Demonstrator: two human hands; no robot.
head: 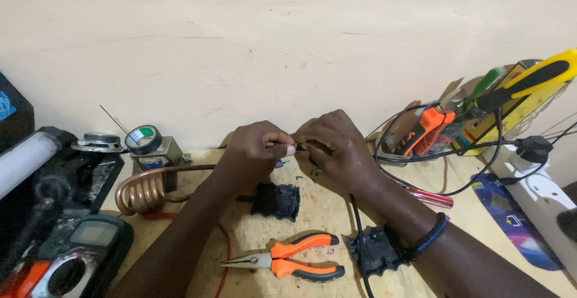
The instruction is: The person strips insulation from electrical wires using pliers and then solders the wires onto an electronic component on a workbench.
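At the middle of the frame, above the bench (324, 214), the left hand (255, 151) and right hand (336, 148) meet, each grip pinched together on the end of a thin black cable (359, 238) that trails down to the lower edge. The cable looks light, limp and slippery, best held close to its end. Orange pliers (294, 261) and two black plug halves (276, 200) lie below.

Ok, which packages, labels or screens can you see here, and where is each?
Multimeter screen: bottom left, small grey rectangle in a dark green case.
Tape roll label: left by the wall, round, white and green.
Yellow box: right against the wall, long, with red and black print.
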